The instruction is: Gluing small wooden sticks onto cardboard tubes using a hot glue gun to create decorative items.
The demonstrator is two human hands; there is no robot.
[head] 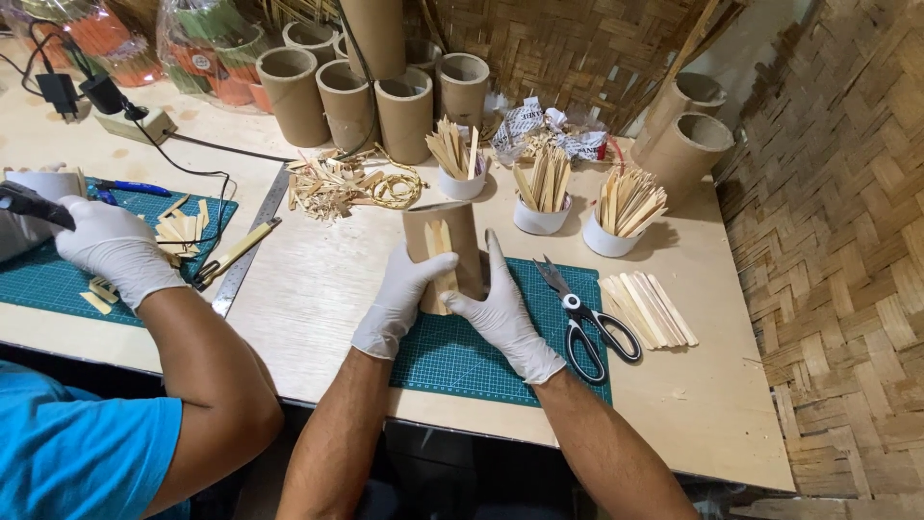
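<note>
both gloved hands clamp cardboard tube (441, 246) upright on green cutting mat (462, 361): left hand (402, 299) wraps its side, right hand (500, 308) presses flat, prob. pinning wood strips (439, 265) against it. scissors (587, 323) just right of tube; co-worker's gloved hand (111, 246) far left.

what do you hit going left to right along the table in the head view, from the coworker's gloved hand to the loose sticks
co-worker's gloved hand → steel ruler → left hand → cardboard tube → right hand → scissors → loose flat wooden sticks
</note>
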